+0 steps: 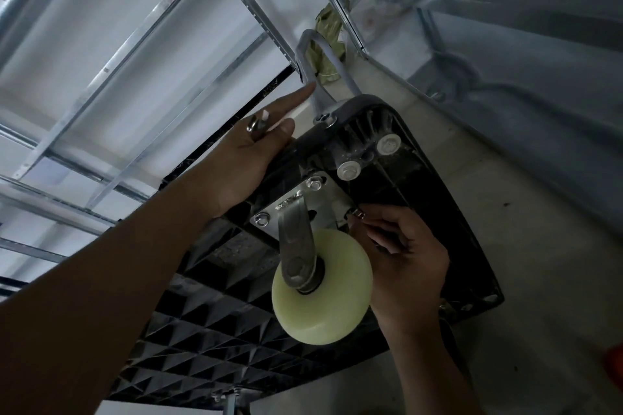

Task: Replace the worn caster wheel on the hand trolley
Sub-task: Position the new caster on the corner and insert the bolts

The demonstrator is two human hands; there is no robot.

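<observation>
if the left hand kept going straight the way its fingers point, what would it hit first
Probably the grey tubular handle. The left hand points up and right along the trolley deck's edge, its fingertip almost at the tube, though depth is unclear.

Pale grey concrete floor [505, 178]; metal shelving rails [141, 54] stand along a white wall [84, 27], dimly lit, perhaps daylight.

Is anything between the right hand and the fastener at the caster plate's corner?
Nothing visible. The right hand has its fingertips directly at the small dark fastener at the silver mounting plate's corner, beside the pale yellow caster wheel. The left hand grips the black plastic trolley deck's edge, away from it.
</observation>
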